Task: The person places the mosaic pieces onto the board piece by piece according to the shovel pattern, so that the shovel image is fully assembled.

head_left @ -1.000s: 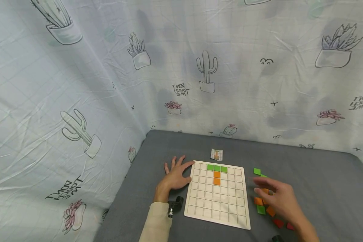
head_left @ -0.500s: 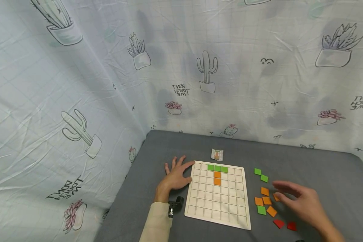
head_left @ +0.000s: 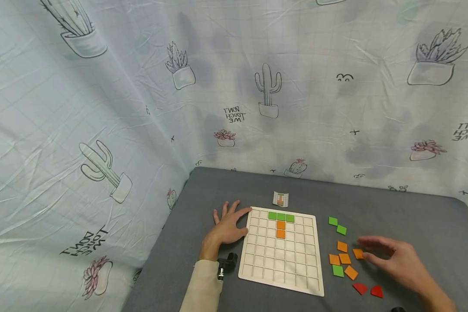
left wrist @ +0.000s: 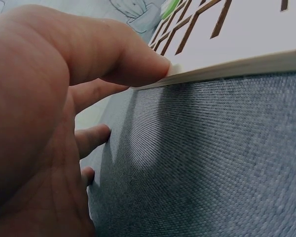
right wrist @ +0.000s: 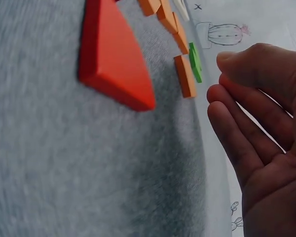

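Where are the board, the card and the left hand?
Board [head_left: 279, 254], head view, on bare cells near its middle.
Card [head_left: 281, 199], head view, on its middle.
Left hand [head_left: 227, 228], head view, on its back.

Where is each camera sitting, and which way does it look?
Head: on the person's head, facing forward and down at the pale square wooden grid board; left hand, right hand and cream left sleeve show.
Left wrist: on that wrist, facing the board's edge; left hand shows close up.
Right wrist: on that wrist, facing a flat red wedge-shaped piece; right hand shows.
Head and right wrist share the orange square tiles.
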{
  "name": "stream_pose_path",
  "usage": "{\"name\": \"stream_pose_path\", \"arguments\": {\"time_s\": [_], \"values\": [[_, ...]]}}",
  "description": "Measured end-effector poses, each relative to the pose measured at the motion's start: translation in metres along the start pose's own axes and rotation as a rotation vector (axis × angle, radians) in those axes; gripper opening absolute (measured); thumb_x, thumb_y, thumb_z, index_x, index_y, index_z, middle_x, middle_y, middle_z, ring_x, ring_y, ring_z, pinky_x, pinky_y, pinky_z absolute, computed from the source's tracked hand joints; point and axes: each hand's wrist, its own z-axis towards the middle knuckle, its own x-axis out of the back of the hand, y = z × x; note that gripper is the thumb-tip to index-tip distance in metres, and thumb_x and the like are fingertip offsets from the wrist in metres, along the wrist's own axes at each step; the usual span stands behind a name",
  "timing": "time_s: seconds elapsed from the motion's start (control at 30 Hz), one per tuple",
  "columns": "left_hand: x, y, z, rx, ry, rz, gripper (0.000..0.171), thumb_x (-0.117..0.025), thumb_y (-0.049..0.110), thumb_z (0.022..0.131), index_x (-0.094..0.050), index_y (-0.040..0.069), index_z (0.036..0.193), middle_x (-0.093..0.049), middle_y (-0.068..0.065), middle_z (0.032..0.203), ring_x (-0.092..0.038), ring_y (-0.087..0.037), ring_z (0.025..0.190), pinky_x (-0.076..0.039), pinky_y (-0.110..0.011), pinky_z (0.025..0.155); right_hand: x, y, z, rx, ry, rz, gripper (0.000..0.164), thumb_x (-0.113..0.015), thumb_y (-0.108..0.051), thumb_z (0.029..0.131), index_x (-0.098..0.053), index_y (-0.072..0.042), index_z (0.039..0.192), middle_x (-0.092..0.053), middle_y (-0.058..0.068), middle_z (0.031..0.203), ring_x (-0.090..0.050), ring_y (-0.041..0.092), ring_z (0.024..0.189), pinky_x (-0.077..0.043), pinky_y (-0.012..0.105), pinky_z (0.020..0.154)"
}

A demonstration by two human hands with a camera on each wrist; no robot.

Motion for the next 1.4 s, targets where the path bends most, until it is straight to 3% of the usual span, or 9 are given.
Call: {"name": "stream_pose_path", "arguments": {"time_s": [0.33,0.7,1.13,1.4], "values": [[0.0,0.001,0.0,0.001,0.005,-0.002,0.066,-0.073,0.017,0.098,-0.056,0.021,0.162,-0.024,-0.019,0.181,-0.003,-0.053,0.169,0.012,-0.083,0.125,-0.002,0.008,0.001,-0.016,-0.056,-0.008,0.04,-0.095,-0.007,0.082,-0.082,-0.011,0.12,-0.084,0.002,0.11,-0.074,-0.01,0.093,-0.057,0.008,0.076],[0.0,0.001,-0.001,0.007,0.011,0.004,0.066,-0.074,0.017,0.097,-0.057,0.022,0.161,-0.025,-0.02,0.181,-0.003,-0.053,0.169,0.011,-0.083,0.125,-0.007,0.011,-0.004,-0.034,-0.049,-0.061,0.04,-0.096,-0.008,0.081,-0.083,-0.017,0.117,-0.085,-0.003,0.106,-0.072,-0.013,0.094,-0.053,0.005,0.075],[-0.001,0.0,0.0,0.006,0.016,0.003,0.066,-0.073,0.017,0.097,-0.057,0.022,0.161,-0.025,-0.019,0.181,-0.003,-0.052,0.169,0.011,-0.083,0.125,-0.008,0.009,-0.004,-0.065,-0.053,-0.108,0.041,-0.097,-0.008,0.08,-0.084,-0.02,0.117,-0.084,-0.002,0.107,-0.07,-0.013,0.093,-0.056,0.009,0.074],[-0.001,0.0,0.001,0.009,0.012,0.01,0.066,-0.072,0.017,0.098,-0.056,0.023,0.162,-0.024,-0.017,0.182,-0.001,-0.052,0.169,0.012,-0.082,0.126,-0.009,0.008,-0.004,-0.051,-0.029,-0.116,0.04,-0.096,-0.006,0.08,-0.084,-0.018,0.116,-0.084,-0.001,0.106,-0.07,-0.015,0.093,-0.053,0.005,0.074]]}}
